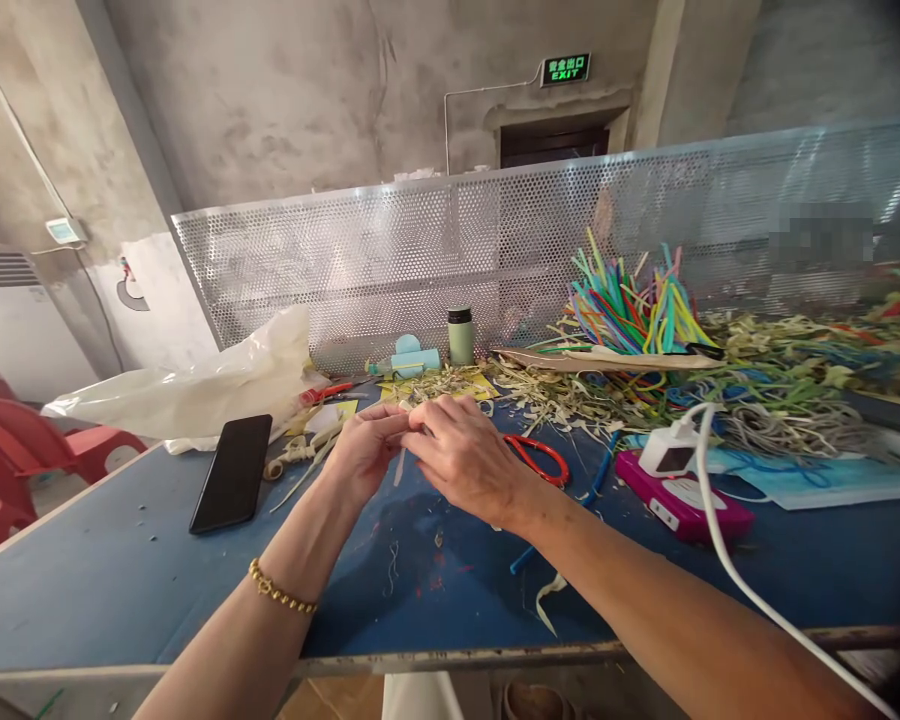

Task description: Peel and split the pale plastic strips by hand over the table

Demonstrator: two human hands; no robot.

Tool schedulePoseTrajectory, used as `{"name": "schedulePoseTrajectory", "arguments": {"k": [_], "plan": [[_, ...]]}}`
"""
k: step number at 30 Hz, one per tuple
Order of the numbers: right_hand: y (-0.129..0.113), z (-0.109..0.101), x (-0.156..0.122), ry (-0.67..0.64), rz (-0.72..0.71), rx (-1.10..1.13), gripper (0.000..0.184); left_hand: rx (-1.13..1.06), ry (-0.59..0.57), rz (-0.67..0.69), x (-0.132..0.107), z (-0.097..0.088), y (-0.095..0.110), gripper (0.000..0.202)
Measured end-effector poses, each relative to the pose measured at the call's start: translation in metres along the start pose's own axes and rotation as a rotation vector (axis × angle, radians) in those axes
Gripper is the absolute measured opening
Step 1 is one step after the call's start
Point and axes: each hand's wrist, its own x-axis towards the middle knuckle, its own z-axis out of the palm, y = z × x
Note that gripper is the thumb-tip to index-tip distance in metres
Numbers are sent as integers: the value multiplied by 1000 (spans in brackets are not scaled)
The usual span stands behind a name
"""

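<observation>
Concrete wall [270, 90] and perforated panel [345, 260] stand behind the flask [461, 342]; your blue table [112, 590] extends in front of it. Your left hand [366, 448] and right hand [457, 458] meet nearer you than the flask, fingertips closed together on a pale strip [399, 468]. Its end hangs below them, in front of the flask; the two-handed pinch probably steadies so thin a piece. Dry plant scraps [562, 405] lie right of the flask, presumably for easy reach. Your fingers hide the strip's middle and each fingertip's exact grip. Your forearms [615, 590] run out of view.
</observation>
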Motion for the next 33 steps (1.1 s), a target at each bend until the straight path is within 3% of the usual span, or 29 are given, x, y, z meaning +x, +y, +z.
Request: {"name": "schedulePoseTrajectory", "arguments": {"k": [4,7,13,17,33], "plan": [[-8,3,3,1,-70,-156,28,-52,-32,-50,-3,4,-1,15],[-8,3,3,38,-79,-117,31,-60,-14,-88,-7,9,0,14],[1,10,-1,250,241,224,13,-64,-20,-109,-6,11,2,13],[7,17,-3,292,427,355,9,-39,-51,-139,-3,7,1,12],[8,26,-4,291,574,426,7,-12,-101,-158,-5,6,4,10]]}}
